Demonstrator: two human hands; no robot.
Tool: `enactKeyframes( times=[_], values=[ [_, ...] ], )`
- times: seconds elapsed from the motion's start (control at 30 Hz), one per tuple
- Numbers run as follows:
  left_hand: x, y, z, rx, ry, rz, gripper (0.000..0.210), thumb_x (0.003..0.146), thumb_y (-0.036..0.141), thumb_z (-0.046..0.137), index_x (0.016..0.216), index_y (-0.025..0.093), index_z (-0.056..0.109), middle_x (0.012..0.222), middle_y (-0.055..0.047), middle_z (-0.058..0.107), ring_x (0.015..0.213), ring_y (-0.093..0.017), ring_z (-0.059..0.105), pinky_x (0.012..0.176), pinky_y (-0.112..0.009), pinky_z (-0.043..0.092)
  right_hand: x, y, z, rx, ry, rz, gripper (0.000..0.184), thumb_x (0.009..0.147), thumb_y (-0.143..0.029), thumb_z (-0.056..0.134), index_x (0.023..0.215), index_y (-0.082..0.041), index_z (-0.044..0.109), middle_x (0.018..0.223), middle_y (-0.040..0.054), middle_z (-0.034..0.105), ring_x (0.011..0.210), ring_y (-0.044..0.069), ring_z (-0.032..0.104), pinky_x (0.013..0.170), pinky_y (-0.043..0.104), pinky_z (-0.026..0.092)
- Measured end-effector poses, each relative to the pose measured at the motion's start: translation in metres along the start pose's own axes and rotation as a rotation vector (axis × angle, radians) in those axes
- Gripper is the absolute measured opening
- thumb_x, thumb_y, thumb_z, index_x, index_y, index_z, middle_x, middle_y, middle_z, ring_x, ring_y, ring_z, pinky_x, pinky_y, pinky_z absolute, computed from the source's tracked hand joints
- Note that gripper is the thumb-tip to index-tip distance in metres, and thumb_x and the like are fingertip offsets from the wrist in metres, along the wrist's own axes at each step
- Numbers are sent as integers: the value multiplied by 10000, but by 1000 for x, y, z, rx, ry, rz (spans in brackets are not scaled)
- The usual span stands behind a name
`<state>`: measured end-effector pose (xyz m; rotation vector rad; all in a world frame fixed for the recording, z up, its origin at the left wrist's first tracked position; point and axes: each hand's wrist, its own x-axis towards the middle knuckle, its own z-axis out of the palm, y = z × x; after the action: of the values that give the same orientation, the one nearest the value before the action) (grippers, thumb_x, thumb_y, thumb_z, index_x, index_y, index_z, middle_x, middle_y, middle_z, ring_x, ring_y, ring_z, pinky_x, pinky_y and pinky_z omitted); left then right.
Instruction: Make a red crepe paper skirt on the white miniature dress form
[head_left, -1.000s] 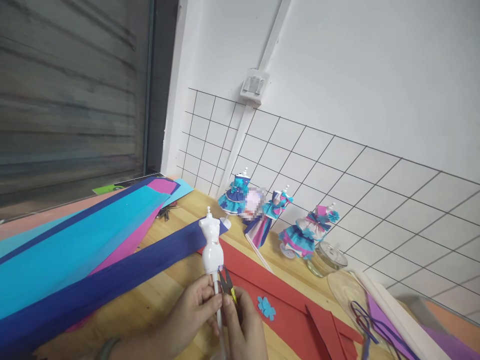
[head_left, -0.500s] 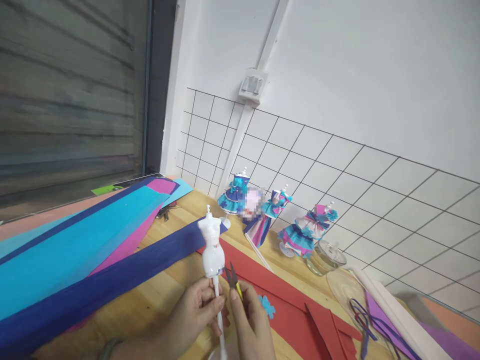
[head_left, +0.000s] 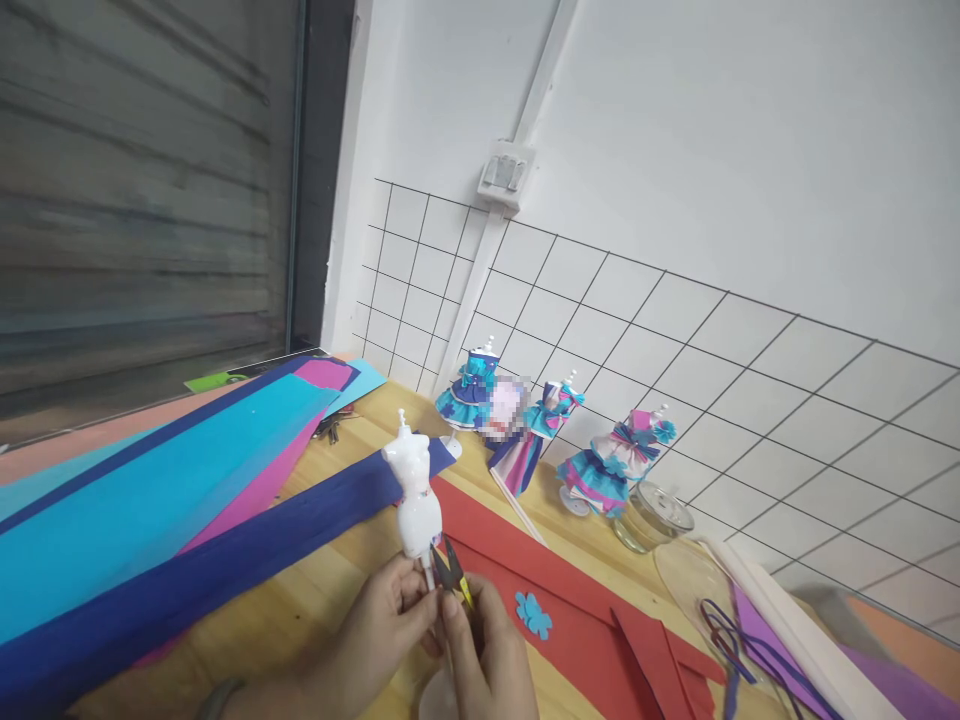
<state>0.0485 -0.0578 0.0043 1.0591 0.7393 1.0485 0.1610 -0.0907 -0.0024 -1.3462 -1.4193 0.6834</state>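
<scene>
A small white mannequin [head_left: 417, 500] leans left on its thin white stand, with little coloured marks at its waist and lower hip. My left hand [head_left: 394, 610] is closed round the stand's pole, just under the torso. In my right hand [head_left: 487, 640] is a pair of thread snips [head_left: 454, 575] with dark blades and a yellow part. Their blades point up, slightly apart, close to the mannequin's lower right edge; whether they touch it I cannot tell. Blue paper flowers [head_left: 533, 615] lie on red paper [head_left: 577, 640] to the right of my hands.
Dressed mini mannequins [head_left: 469, 390] stand along the gridded wall, near a glass jar [head_left: 652, 515]. Turquoise paper [head_left: 172, 470] and a dark blue strip [head_left: 225, 555] cover the left of the wooden table. Dark ribbon [head_left: 731, 640] and purple paper [head_left: 780, 650] lie at the right.
The mannequin has tilted and shifted left. My right hand has moved left and the snips' blades are now nearer its lower edge. More of the blue flowers shows.
</scene>
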Motion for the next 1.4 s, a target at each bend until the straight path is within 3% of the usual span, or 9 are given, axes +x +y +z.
enactKeyframes(
  times=[0.23, 0.37, 0.57, 0.63, 0.77, 0.87, 1.07, 1.2, 1.4],
  values=[
    [-3, -2, 0, 4, -24, 43, 278, 718, 374, 669, 817, 158, 524, 613, 16, 591, 563, -134, 573, 554, -253, 495, -1, -6, 3, 83, 77, 57, 344, 793, -501, 503, 832, -181, 622, 683, 36, 643, 627, 174, 577, 595, 251, 432],
    [-5, -8, 1, 65, -17, 55, 283, 747, 420, 624, 750, 155, 526, 626, 2, 595, 623, -155, 594, 602, -272, 504, 3, -11, 0, 200, 83, 157, 362, 764, -536, 529, 740, -181, 596, 577, -12, 550, 555, 138, 513, 542, 227, 408],
    [-1, -6, 2, 64, 50, 44, 322, 703, 433, 662, 755, 164, 493, 587, 30, 572, 550, -139, 569, 515, -256, 500, 7, -19, -5, 467, 68, 377, 424, 693, -583, 600, 785, -170, 580, 534, -67, 434, 415, 54, 333, 394, 172, 248],
    [-1, -4, 1, 66, 19, 45, 325, 701, 429, 665, 753, 163, 486, 591, 24, 580, 534, -133, 566, 500, -247, 491, 7, -25, -7, 457, 93, 364, 448, 675, -585, 618, 838, -169, 590, 527, -69, 444, 397, 51, 328, 388, 174, 259],
    [-6, -7, 2, 111, -68, 45, 291, 727, 395, 649, 789, 143, 518, 614, -9, 597, 550, -139, 572, 472, -221, 453, 7, -38, -13, 321, 148, 297, 519, 615, -562, 678, 912, -139, 629, 479, -48, 490, 425, 113, 451, 419, 223, 373],
    [-11, -10, 4, 153, -107, 47, 286, 741, 397, 627, 812, 132, 545, 591, -5, 583, 519, -125, 547, 469, -216, 440, 9, -42, -16, 302, 102, 302, 509, 618, -563, 666, 870, -121, 662, 469, -27, 508, 416, 126, 461, 403, 236, 377],
    [-13, -2, 5, 215, -177, 24, 305, 762, 405, 592, 877, 124, 576, 563, 9, 546, 483, -110, 510, 459, -215, 434, 10, -46, -20, 337, -14, 264, 398, 661, -531, 639, 593, -139, 633, 427, -65, 360, 378, 61, 289, 395, 211, 319],
    [-15, 4, 6, 237, -184, 6, 287, 763, 416, 582, 795, 131, 574, 551, 5, 551, 463, -105, 504, 455, -212, 424, 10, -45, -24, 266, 11, 260, 378, 656, -523, 646, 594, -150, 658, 426, -80, 279, 404, 59, 188, 398, 213, 278],
    [-14, 2, 5, 251, -172, 11, 276, 772, 407, 573, 788, 132, 561, 575, 0, 557, 493, -125, 535, 466, -229, 448, 10, -43, -26, 249, -46, 262, 404, 705, -535, 596, 670, -139, 669, 443, -71, 306, 415, 60, 174, 399, 210, 208]
  ],
)
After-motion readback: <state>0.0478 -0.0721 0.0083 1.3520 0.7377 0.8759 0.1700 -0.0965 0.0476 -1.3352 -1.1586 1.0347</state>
